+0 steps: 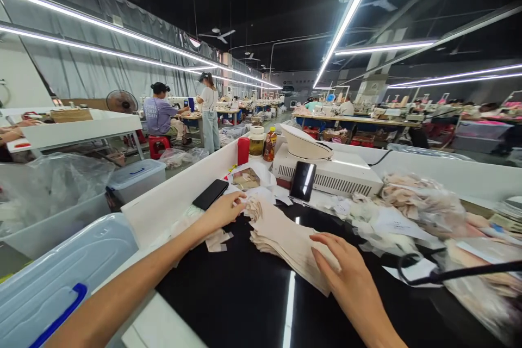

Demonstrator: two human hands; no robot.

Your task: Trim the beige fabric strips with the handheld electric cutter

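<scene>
A stack of cream fabric pieces (281, 231), cut with curved edges, lies slantwise on the glossy black tabletop (228, 293). At its far left end the layers curl up. My left hand (225, 209) is beside that curled end, its fingers loosely bent, with a gap between thumb and index finger. Over the near right end is my right hand (346, 269), fingers apart, fingertips at or on the top piece. Whether they press on it I cannot tell. Small pale scraps (218, 240) lie under my left wrist.
A black phone (211, 194) lies left, and another dark-screened phone (303, 180) leans against a white vented machine (326, 168). Bagged fabric pieces (424, 201) and a black curved arm (460, 272) occupy the right. A red can (243, 150), jar and bottle stand behind. People work farther off.
</scene>
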